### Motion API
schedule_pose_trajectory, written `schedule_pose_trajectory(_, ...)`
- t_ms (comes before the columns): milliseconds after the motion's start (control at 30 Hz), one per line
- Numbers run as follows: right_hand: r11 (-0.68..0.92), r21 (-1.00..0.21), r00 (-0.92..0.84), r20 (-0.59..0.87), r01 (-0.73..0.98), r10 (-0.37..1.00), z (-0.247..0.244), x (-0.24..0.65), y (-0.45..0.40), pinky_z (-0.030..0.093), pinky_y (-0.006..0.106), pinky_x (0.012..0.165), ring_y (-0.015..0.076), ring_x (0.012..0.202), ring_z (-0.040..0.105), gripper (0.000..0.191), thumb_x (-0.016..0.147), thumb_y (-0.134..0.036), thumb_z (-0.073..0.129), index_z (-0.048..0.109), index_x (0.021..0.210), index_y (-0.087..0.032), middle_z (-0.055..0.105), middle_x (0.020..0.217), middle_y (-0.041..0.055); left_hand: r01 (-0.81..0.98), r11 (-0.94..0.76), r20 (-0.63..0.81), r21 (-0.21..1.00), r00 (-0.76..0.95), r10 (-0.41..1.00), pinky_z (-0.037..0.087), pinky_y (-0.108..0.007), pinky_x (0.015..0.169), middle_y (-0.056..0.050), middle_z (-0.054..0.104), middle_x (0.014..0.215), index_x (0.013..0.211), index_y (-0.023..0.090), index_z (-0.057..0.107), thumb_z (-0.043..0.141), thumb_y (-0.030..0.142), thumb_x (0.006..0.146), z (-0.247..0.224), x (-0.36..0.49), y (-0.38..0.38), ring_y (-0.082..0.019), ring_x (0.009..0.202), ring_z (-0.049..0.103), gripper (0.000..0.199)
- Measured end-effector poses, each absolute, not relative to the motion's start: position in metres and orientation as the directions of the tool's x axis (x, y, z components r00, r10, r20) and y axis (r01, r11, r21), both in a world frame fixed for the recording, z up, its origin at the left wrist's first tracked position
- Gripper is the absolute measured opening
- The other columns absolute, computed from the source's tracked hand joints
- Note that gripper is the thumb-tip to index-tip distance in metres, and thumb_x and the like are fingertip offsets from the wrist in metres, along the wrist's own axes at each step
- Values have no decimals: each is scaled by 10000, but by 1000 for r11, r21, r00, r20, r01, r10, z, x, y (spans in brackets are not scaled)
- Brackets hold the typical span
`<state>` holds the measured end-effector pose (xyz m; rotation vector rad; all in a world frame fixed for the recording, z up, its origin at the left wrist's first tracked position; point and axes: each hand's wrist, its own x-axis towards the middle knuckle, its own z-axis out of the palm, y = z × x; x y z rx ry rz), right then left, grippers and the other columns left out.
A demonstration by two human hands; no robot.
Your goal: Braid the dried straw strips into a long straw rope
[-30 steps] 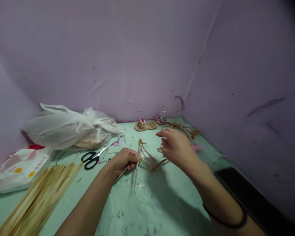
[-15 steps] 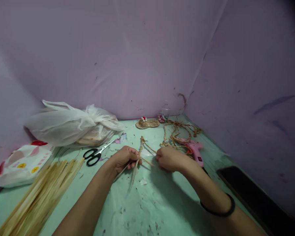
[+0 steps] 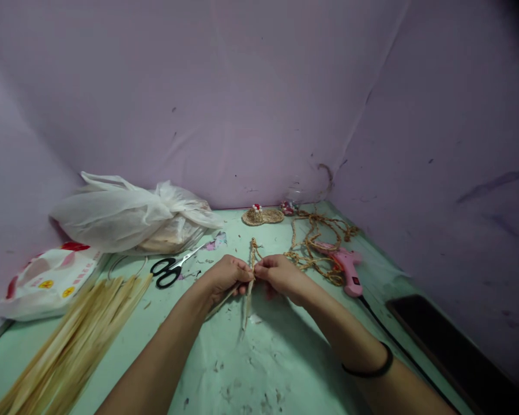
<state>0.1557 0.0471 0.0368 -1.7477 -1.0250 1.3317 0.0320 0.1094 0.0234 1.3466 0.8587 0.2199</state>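
Observation:
Near the middle of the green table, my left hand (image 3: 230, 276) pinches the lower end of a thin braided straw cord (image 3: 253, 251). My right hand (image 3: 277, 275) is closed on the same cord from the other side, its fingertips touching those of the left. The cord's far end lies on the table beyond both hands. Loose pale strands (image 3: 247, 305) hang toward me from below the fingers, and another strand slants down beside the left palm. Part of the cord is hidden by the fingertips.
Black scissors (image 3: 168, 273), dry straw strips (image 3: 82, 340), a white plastic bag (image 3: 125, 216) and a printed package (image 3: 47, 282) are left. Behind sits a small woven piece (image 3: 263, 217). Coiled braid (image 3: 313, 242), a pink glue gun (image 3: 349, 268) and a dark flat object (image 3: 441, 340) are right.
My right hand has moved left from beside the cord to meet my left hand. The strand that stuck out to the right no longer shows. The view has shifted slightly.

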Motion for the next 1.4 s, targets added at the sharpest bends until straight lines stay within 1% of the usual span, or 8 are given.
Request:
schedule_pose_trajectory(300, -438, -866, 188, -401, 243, 897, 32, 167, 48, 192, 182, 325, 34, 318, 258, 88, 631, -127, 534, 497, 552, -137, 345, 377, -71, 418, 149, -422, 896, 699, 578, 264, -167, 333, 16, 468, 413, 494, 125, 504, 518, 198, 586, 26, 32, 107, -52, 330, 399, 118)
schedule_pose_trajectory(567, -430, -872, 129, -411, 235, 902, 32, 170, 47, 190, 177, 325, 29, 317, 238, 122, 628, -148, 543, 466, 533, -147, 326, 366, -83, 521, 85, -475, 849, 682, 556, 290, -179, 356, 17, 485, 436, 600, 102, 578, 584, 222, 576, 39, 16, 119, -61, 346, 413, 123)
schedule_pose_trajectory(900, -403, -894, 111, -388, 196, 915, 27, 166, 48, 189, 178, 332, 35, 337, 244, 64, 631, -156, 518, 492, 574, -145, 324, 390, -83, 682, -110, -553, 723, 667, 500, 281, -169, 366, 30, 469, 399, 543, 130, 561, 565, 198, 585, 65, -35, 140, -68, 345, 399, 80)
schedule_pose_trajectory(1033, -401, -900, 105, -388, 169, 916, 26, 166, 48, 192, 180, 340, 37, 350, 246, 70, 623, -151, 518, 492, 559, -144, 328, 398, -79, 817, -132, -462, 561, 441, 769, 233, -168, 370, 23, 447, 364, 506, 105, 558, 543, 171, 609, 79, -48, 145, -64, 332, 371, 123)
schedule_pose_trajectory(1133, -414, -900, 91, -405, 138, 910, 27, 166, 48, 180, 178, 339, 31, 346, 227, 64, 623, -152, 519, 495, 565, -141, 324, 402, -83, 806, -123, -261, 579, 326, 909, 233, -169, 390, 37, 450, 388, 649, 91, 618, 528, 199, 648, 87, -34, 137, -63, 355, 374, 140)
schedule_pose_trajectory(1233, -406, -905, 93, -397, 126, 913, 31, 164, 47, 206, 168, 340, 30, 351, 255, 55, 633, -150, 520, 510, 583, -131, 348, 420, -78, 686, -143, -307, 713, 489, 816, 262, -183, 406, 30, 474, 441, 657, 102, 631, 544, 213, 625, 82, -6, 118, -74, 392, 392, 145)
schedule_pose_trajectory(1300, -406, -906, 97, -396, 118, 913, 33, 163, 46, 228, 161, 342, 30, 354, 281, 59, 640, -141, 519, 509, 583, -128, 361, 424, -75, 689, -188, -388, 700, 588, 710, 251, -197, 404, 35, 415, 400, 569, 111, 614, 562, 238, 595, 71, 11, 108, -81, 388, 363, 140)
schedule_pose_trajectory(1400, -412, -904, 96, -403, 117, 910, 35, 163, 46, 237, 158, 332, 26, 336, 296, 64, 645, -125, 513, 510, 581, -125, 398, 424, -70, 730, -198, -388, 654, 548, 741, 258, -202, 428, 27, 426, 401, 518, 116, 605, 554, 173, 537, 57, 22, 103, -89, 423, 379, 78)
